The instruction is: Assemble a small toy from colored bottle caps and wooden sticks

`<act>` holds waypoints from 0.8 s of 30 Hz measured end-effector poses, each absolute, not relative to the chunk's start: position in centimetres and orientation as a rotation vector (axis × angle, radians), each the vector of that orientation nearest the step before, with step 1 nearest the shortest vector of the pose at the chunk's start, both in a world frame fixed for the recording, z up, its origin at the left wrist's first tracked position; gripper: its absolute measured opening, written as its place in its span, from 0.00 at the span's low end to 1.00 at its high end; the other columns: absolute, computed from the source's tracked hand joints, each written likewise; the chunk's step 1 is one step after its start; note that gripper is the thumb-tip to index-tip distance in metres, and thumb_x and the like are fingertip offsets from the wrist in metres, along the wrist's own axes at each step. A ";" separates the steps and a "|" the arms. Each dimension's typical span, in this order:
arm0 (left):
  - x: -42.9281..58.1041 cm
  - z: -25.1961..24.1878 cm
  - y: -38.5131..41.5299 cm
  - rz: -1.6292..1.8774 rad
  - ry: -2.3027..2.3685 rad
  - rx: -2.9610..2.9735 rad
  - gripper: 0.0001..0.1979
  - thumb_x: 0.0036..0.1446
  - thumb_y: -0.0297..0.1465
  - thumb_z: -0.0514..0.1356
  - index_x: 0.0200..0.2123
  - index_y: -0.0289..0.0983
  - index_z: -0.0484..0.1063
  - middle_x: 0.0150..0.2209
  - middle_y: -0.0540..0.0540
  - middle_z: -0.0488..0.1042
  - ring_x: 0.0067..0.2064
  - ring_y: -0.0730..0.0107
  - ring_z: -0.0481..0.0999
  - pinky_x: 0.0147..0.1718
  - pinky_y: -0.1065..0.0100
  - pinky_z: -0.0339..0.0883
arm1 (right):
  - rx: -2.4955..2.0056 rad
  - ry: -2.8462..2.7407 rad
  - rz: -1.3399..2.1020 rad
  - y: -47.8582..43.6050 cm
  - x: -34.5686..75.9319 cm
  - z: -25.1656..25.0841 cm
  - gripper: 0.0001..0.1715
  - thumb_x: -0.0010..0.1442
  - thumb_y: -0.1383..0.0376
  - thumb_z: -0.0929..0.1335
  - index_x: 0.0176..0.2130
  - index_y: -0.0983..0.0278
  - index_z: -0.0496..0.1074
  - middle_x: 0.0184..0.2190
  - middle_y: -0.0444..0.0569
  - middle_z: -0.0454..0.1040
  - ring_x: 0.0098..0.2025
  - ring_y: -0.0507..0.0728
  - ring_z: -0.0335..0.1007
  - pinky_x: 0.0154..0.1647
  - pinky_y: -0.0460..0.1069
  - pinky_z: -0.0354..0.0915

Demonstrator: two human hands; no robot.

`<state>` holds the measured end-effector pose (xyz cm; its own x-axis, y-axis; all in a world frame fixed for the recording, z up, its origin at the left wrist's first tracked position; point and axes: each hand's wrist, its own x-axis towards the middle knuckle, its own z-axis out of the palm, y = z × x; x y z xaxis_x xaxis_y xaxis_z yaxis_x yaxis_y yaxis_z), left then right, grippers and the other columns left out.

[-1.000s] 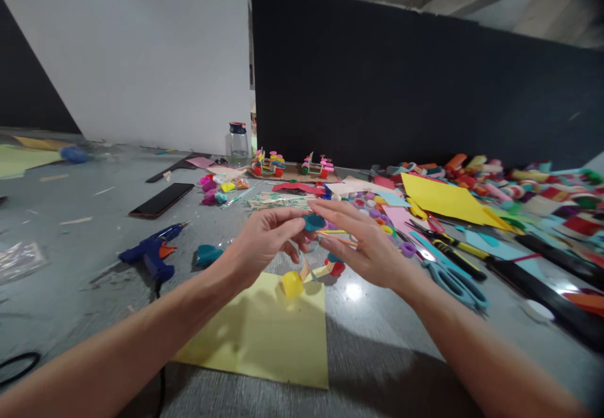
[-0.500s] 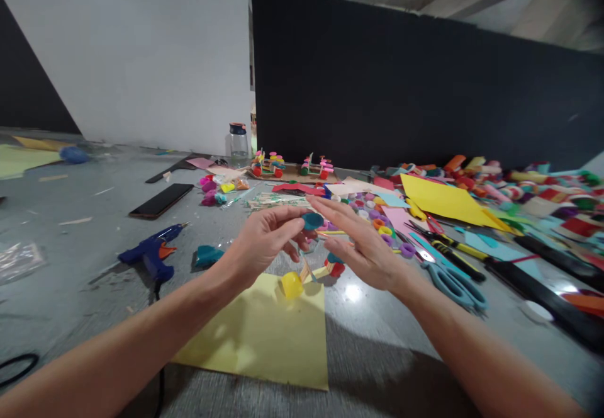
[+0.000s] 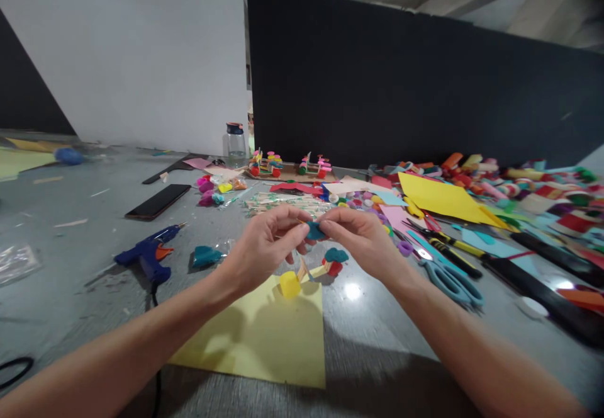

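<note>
Between both hands, in mid-air, is a small flat piece of teal modelling clay (image 3: 315, 231). My left hand (image 3: 268, 242) pinches its left edge between thumb and fingers. The fingertips of my right hand (image 3: 361, 238) are closed on its right edge. Just below them, a small craft model lies at the far edge of the yellow paper (image 3: 278, 342). It has a yellow cap (image 3: 289, 284), a stick piece and a red part topped with a teal clay lump (image 3: 336, 255). To the left of my left hand sits more teal clay (image 3: 206, 255) by clear plastic.
A blue hot glue gun (image 3: 151, 254) and a phone (image 3: 158, 201) lie on the left. Blue-handled scissors (image 3: 450, 282), pliers (image 3: 448, 251) and coloured paper crowd the right. Two finished-looking toy models (image 3: 267, 165) and a bottle (image 3: 234, 141) stand at the back.
My right hand, open beside the clay before, has moved left and closed its fingertips on the piece. My left hand keeps its pinch.
</note>
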<state>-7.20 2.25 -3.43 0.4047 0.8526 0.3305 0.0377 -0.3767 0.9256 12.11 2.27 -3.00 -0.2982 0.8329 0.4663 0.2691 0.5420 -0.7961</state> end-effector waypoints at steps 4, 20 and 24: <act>-7.0 -3.6 2.3 1.115 0.805 1.731 0.07 0.61 0.31 0.61 0.42 0.36 0.71 0.28 0.50 0.76 0.29 0.73 0.75 0.23 0.74 0.68 | -0.932 -1.847 0.658 1.8 12.0 -3.0 0.11 0.64 0.59 0.67 0.36 0.63 0.76 0.31 0.45 0.77 0.33 0.52 0.74 0.33 0.47 0.70; -7.0 -3.7 2.2 1.131 0.906 1.808 0.04 0.62 0.33 0.60 0.37 0.38 0.72 0.29 0.52 0.77 0.30 0.73 0.77 0.24 0.76 0.69 | -0.934 -1.791 0.736 1.8 11.5 -3.7 0.06 0.62 0.63 0.69 0.35 0.64 0.74 0.28 0.44 0.74 0.30 0.51 0.72 0.31 0.46 0.67; -7.0 -3.6 1.9 1.176 0.945 1.952 0.04 0.62 0.31 0.59 0.36 0.38 0.73 0.29 0.51 0.77 0.31 0.73 0.77 0.25 0.74 0.68 | -0.898 -1.789 0.805 1.9 11.3 -3.7 0.06 0.62 0.64 0.69 0.34 0.65 0.73 0.27 0.43 0.73 0.29 0.50 0.72 0.30 0.45 0.67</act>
<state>-6.96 1.89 -3.60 0.3339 0.8374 0.4327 0.2416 -0.5198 0.8194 11.27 1.87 -3.73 -0.2843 0.8471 0.4489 0.2254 0.5142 -0.8275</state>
